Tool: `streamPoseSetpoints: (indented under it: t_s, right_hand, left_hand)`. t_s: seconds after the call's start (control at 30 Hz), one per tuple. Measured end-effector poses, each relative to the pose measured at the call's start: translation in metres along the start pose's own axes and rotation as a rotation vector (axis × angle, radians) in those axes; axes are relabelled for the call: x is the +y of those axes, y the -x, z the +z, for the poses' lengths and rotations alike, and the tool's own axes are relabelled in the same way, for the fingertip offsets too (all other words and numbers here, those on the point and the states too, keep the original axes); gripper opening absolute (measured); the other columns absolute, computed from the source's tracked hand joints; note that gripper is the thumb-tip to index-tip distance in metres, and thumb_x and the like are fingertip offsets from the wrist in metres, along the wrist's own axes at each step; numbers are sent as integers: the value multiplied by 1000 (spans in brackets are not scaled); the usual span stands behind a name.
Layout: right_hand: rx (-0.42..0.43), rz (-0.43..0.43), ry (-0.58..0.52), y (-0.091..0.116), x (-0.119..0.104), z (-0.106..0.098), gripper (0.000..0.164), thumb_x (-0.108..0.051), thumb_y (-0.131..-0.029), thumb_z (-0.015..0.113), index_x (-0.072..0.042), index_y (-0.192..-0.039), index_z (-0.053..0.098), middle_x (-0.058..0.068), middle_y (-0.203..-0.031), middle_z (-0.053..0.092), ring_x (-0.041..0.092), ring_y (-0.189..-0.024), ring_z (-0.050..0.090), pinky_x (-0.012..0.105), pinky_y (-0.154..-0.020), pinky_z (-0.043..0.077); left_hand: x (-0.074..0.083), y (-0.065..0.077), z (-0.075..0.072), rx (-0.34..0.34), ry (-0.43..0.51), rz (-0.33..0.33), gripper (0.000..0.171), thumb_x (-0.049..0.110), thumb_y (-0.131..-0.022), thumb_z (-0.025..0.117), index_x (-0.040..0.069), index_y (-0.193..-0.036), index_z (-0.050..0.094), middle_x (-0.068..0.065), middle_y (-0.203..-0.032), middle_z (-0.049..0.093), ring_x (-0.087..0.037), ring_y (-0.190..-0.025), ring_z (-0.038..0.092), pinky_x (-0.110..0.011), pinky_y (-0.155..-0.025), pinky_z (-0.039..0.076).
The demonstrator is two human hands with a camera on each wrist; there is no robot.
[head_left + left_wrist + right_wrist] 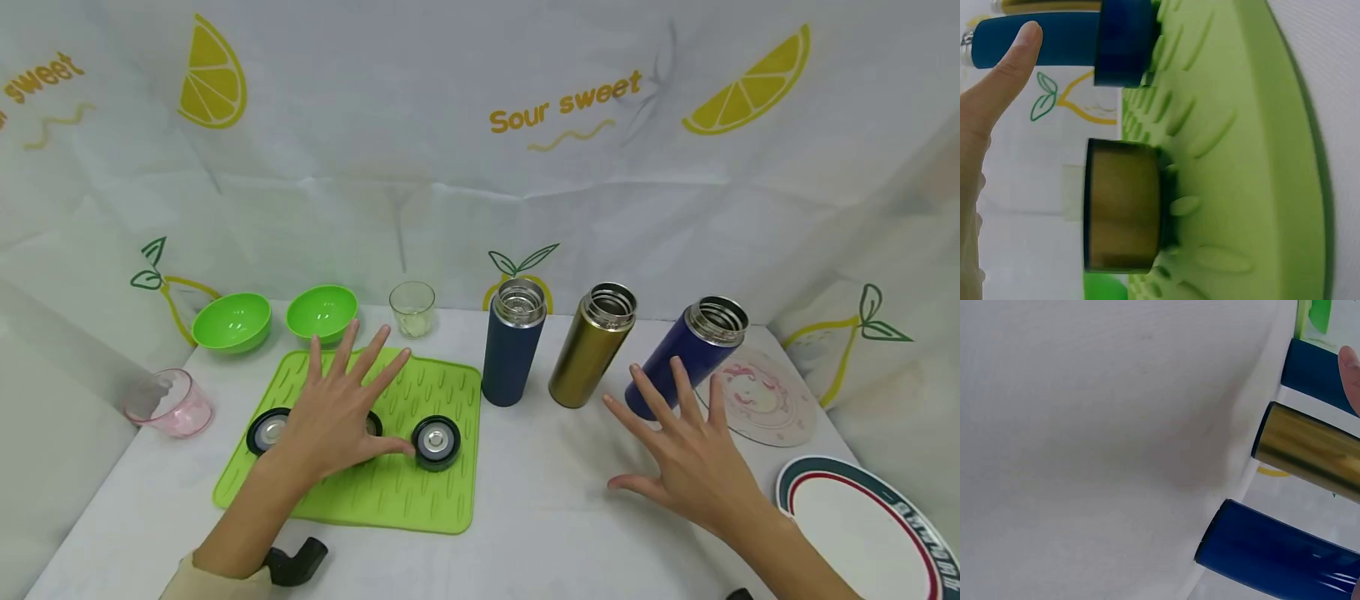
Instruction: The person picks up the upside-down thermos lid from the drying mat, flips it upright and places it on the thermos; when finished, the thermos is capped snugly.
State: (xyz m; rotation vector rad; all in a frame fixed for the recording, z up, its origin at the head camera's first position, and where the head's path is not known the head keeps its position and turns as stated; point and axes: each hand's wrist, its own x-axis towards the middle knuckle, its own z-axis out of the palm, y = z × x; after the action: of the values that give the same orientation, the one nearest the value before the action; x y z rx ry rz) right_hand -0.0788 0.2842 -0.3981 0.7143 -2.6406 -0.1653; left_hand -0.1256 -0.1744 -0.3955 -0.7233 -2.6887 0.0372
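My left hand (337, 412) hovers with spread fingers over a green ridged mat (450, 500). Three upturned bottle lids lie on that mat: a left lid (270, 431), a middle lid (373, 423) mostly hidden by the hand, and a right lid (436, 442) near the thumb tip. In the left wrist view, one lid has a brown-gold side (1122, 206) and another is dark blue (1125, 40). My right hand (686, 458), fingers also spread, is nearest the blue bottle (675, 358). A gold bottle (588, 354) and a dark teal bottle (513, 350) stand beside it, all lidless.
Two green bowls (232, 323) and a clear glass (412, 310) stand at the back left, a pink glass (180, 406) at the left edge. On the right lie a round pink-patterned mat (772, 400) and a rimmed white plate (847, 525). A black angled piece (300, 562) sits in front.
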Motion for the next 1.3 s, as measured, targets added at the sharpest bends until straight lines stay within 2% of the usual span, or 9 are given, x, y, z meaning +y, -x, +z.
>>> streamPoseSetpoints:
  t_s: [0.3, 0.53, 0.67, 0.77, 0.87, 0.93, 1.1, 1.2, 1.3]
  right_hand:
    - [78, -20, -31, -3, 1, -14, 94, -95, -82, 31, -36, -155, 42, 11, -171, 22, 52, -156, 13, 74, -124, -3]
    - [112, -31, -68, -4, 0, -23, 94, -94, -84, 30, -36, -158, 37, 11, -173, 18, 46, -157, 14, 65, -129, -2]
    - [162, -36, -89, -5, -2, -24, 93, -92, -86, 29, -30, -153, 47, 15, -169, 28, 43, -153, 25, 54, -133, 2]
    - [183, -39, -103, -6, -5, -23, 93, -91, -86, 31, -27, -150, 52, 16, -166, 33, 41, -149, 30, 46, -134, 4]
    - [183, -32, -119, -6, -7, -21, 93, -91, -86, 32, -26, -149, 54, 17, -164, 37, 40, -148, 33, 45, -134, 7]
    - [172, -22, -140, -6, -9, -19, 93, -91, -86, 33, -27, -149, 53, 16, -164, 37, 38, -148, 34, 41, -134, 8]
    - [141, -13, -210, -4, -14, -11, 91, -90, -86, 38, -28, -151, 51, 14, -163, 39, 36, -147, 34, 26, -132, 0]
    - [124, -17, -241, -4, -17, -6, 90, -88, -86, 42, -28, -152, 49, 14, -162, 40, 35, -146, 35, 20, -129, -3]
    - [109, -14, -267, -3, -18, 0, 91, -86, -84, 50, -28, -154, 47, 13, -161, 41, 35, -146, 37, 18, -128, -2]
  left_hand:
    - [-10, 9, -27, 59, 85, 17, 124, 100, -62, 52, 29, -161, 31, -4, -174, 14, -37, -160, 16, -76, -120, 19]
    - [-27, 34, -36, 97, 316, -56, 124, 83, -57, 78, 24, -159, 37, -5, -168, 30, -33, -155, 29, -63, -125, 23]
    - [-36, 53, -35, 110, 419, -129, 125, 67, -55, 90, 23, -159, 37, -6, -164, 35, -30, -150, 35, -30, -128, 23]
    - [-42, 67, -31, 104, 495, -202, 122, 54, -55, 96, 25, -159, 38, -3, -164, 36, -22, -149, 36, -6, -117, 18]
    - [-48, 79, -25, 102, 558, -278, 117, 42, -58, 99, 26, -158, 40, -3, -161, 40, -11, -147, 37, 3, -108, 14]
    - [-52, 85, -21, 105, 580, -319, 112, 37, -61, 98, 24, -156, 42, -7, -158, 44, -14, -144, 41, 3, -107, 14]
    - [-60, 98, -11, 94, 618, -396, 100, 29, -66, 96, 15, -152, 48, -18, -149, 50, -39, -133, 49, 2, -106, 15]
    - [-63, 103, -5, 71, 612, -426, 93, 27, -68, 95, 9, -148, 52, -22, -146, 52, -45, -131, 50, -16, -118, 28]
    - [-66, 108, 2, 69, 593, -450, 84, 24, -70, 94, 4, -142, 56, -24, -140, 56, -45, -127, 53, -24, -111, 37]
